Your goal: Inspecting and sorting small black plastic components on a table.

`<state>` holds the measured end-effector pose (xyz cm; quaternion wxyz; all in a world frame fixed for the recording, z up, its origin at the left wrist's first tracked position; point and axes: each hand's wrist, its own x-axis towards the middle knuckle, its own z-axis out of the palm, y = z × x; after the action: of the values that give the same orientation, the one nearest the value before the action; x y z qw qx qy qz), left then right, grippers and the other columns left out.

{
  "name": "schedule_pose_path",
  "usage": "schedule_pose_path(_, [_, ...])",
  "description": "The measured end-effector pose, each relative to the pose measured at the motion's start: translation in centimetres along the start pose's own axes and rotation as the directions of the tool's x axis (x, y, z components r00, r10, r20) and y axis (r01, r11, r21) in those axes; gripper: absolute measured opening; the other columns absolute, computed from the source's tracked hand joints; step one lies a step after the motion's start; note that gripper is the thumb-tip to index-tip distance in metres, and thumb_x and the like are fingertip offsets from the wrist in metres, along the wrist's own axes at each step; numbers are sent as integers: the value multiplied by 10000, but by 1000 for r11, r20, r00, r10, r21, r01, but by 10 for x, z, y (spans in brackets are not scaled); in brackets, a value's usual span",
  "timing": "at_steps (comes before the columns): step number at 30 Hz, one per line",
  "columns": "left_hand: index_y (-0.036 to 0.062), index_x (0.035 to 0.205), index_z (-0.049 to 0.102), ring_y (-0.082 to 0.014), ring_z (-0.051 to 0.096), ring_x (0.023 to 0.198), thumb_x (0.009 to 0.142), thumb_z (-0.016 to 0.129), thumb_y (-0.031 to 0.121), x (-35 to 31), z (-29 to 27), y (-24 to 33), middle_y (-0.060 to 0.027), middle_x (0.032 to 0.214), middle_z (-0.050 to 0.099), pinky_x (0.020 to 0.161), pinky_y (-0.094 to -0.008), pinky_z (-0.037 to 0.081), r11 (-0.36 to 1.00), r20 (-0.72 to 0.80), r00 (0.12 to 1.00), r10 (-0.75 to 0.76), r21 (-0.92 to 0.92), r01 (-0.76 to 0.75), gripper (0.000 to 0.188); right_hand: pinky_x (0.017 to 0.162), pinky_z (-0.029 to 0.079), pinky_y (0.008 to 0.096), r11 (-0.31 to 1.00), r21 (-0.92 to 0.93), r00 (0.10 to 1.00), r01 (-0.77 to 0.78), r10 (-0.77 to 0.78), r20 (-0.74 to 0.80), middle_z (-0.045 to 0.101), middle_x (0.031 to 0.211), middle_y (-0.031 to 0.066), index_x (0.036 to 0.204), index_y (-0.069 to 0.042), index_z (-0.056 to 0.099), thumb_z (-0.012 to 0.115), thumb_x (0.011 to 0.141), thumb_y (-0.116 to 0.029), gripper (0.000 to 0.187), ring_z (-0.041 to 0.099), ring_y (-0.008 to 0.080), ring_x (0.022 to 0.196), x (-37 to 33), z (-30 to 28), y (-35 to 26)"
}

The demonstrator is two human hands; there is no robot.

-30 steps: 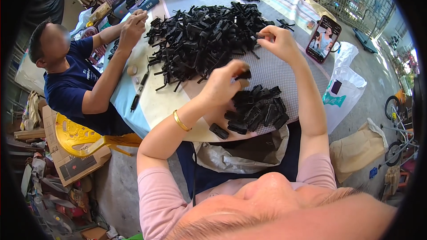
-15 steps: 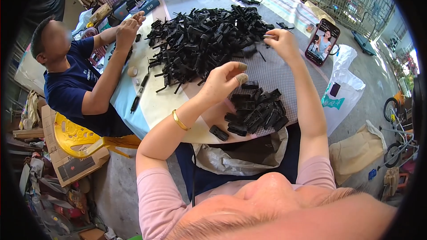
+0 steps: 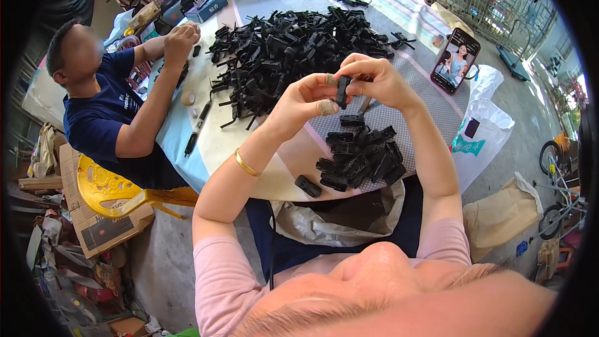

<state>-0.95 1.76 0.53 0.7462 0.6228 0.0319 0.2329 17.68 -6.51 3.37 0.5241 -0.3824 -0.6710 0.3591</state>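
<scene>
Above the table's near half, both my hands meet around a small black plastic part (image 3: 342,92). My left hand (image 3: 301,105) pinches it from the left, with tan wraps on the thumb and a fingertip. My right hand (image 3: 382,86) grips the same part from the other side, its fingers bent over the top. Something thin and greyish shows below the right fingers; I cannot make out what it is. Just nearer to me lies a small heap of black plastic pieces (image 3: 359,159). Beyond my hands spreads a large pile of black parts with thin prongs (image 3: 281,56).
A co-worker (image 3: 103,100) sits at the left, hands raised together. On the cloth-covered table (image 3: 256,162) lie a black pen-like tool (image 3: 198,130) and a tape roll (image 3: 188,98). A phone (image 3: 454,61) stands at the right beside a white bag (image 3: 483,131). An open sack (image 3: 337,221) is at my lap.
My right hand has come left and nearer from the far pile's right edge to meet my left hand. The black part now shows between them. The co-worker's hands have shifted slightly.
</scene>
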Motion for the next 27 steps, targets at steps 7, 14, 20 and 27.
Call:
schedule_pose_path(7, [33,960,504,-180,591,825,788,588,18,-1,3,-2,-84,880,599,762,-285,472,998,-126,992,18,-65,-26,192,601,440,180,996,-90,1000,-16,16,1,528,769,1,1075,-30,579,632,748,-13,332,522,60,676,0,9,0])
schedule_pose_path(14, [0,965,504,-140,580,796,822,551,19,-4,9,3,-83,907,598,758,-264,468,979,-275,950,146,180,-98,152,504,369,187,978,0,966,-210,208,-155,539,703,4,898,-4,543,555,841,-146,153,461,47,599,-2,19,-1])
schedule_pose_path(20, [-12,1040,507,-116,574,822,826,522,-37,-5,15,3,-65,923,595,756,-227,468,931,-335,921,200,358,-72,216,468,338,166,964,-226,973,-143,95,-210,510,616,-16,817,-19,562,499,877,-137,146,425,25,540,-3,25,-1])
schedule_pose_path(27, [-25,992,535,-83,568,801,781,572,-54,-4,14,-4,-54,893,605,732,-206,468,925,-347,896,276,349,-150,217,498,412,210,958,-264,978,-110,56,-202,553,589,31,794,23,590,541,840,-93,135,511,69,543,-3,34,-3])
